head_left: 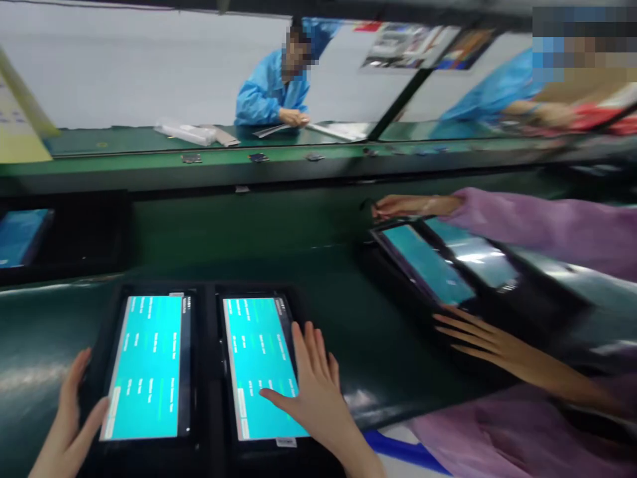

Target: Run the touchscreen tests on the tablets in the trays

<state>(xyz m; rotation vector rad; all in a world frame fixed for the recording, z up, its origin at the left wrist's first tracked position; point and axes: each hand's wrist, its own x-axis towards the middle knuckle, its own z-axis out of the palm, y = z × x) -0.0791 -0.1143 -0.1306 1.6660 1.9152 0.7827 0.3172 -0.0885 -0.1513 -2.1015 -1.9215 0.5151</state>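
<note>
Two lit tablets sit side by side in a black tray (212,332) on the green counter (348,312). Left hand (70,418) — fingers spread, palm against the tray's left edge, just beside the left tablet (146,368); grips nothing. Right hand (313,388) lies flat and open on the right tablet (261,365), thumb on the cyan screen. To the right, a co-worker's hands (478,338) in purple sleeves tilt another tablet (428,265) — well apart from the tray.
</note>
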